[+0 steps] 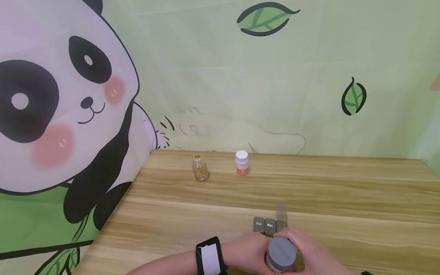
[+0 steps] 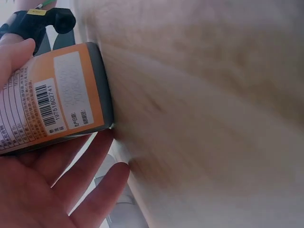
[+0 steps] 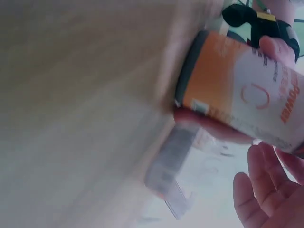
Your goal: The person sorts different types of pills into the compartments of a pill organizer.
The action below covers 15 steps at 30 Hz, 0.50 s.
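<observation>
Nearest my head camera, at the bottom edge, a person's bare left hand (image 1: 245, 252) and bare right hand (image 1: 317, 254) surround a cylindrical orange-and-white bottle with a flat grey top (image 1: 282, 254). Behind everything I see a pale green fabric backdrop (image 1: 213, 68), printed with a big black-and-white panda (image 1: 68, 110) at the left and green leaves (image 1: 262, 20) further right. Below it spreads a brown-striped wood-grain table (image 1: 343, 191). Watching remotely, I find the left hand grasping the bottle's body, a black wristband with a white panel (image 1: 210, 259) strapped on its wrist; the right hand curls its thumb and forefinger round the same bottle. That bottle is upright at the table's near side; I cannot tell whether it touches the wood. Just beyond it sits a row of small dark grey plastic boxes (image 1: 269, 226), one lettered "Mon.", with a translucent flap (image 1: 281, 212) raised at the right end. Near the table's far edge, well apart from the hands, stand a clear jar with yellowish contents (image 1: 200, 170) and, to its right, a white plastic bottle with an orange band (image 1: 242, 163).
</observation>
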Motion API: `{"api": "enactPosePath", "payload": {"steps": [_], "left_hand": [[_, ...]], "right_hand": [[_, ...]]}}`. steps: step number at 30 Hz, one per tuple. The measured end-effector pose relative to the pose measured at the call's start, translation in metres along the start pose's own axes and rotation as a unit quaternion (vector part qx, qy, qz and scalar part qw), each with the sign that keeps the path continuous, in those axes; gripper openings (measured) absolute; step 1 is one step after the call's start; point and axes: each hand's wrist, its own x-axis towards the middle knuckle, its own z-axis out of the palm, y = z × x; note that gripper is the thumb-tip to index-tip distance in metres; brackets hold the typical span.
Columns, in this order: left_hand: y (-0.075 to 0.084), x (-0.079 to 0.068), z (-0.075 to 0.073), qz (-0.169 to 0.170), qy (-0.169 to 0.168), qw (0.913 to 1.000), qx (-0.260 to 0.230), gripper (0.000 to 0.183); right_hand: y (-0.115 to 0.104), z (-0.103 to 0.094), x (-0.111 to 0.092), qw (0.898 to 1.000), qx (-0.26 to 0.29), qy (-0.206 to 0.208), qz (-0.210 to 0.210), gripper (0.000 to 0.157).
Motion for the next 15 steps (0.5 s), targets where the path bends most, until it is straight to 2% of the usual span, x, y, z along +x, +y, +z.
{"api": "enactPosePath", "payload": {"steps": [4, 9, 11, 15], "left_hand": [[-0.001, 0.0, 0.0, 0.0, -0.001, 1.0, 0.001, 0.034], [-0.002, 0.0, 0.001, -0.002, 0.003, 0.9997, 0.023, 0.033], [-0.001, 0.0, 0.001, -0.001, 0.005, 0.9992, 0.04, 0.034], [-0.002, 0.0, -0.001, 0.017, 0.006, 0.9984, 0.054, 0.027]], "right_hand": [[-0.01, -0.006, 0.005, 0.994, -0.106, 0.001, 0.002, 0.068], [-0.019, -0.002, 0.019, 0.971, -0.239, 0.014, -0.027, 0.067], [-0.02, 0.002, 0.022, 0.964, -0.263, 0.024, -0.036, 0.062], [-0.017, 0.006, 0.024, 0.96, -0.271, 0.047, -0.046, 0.05]]}}
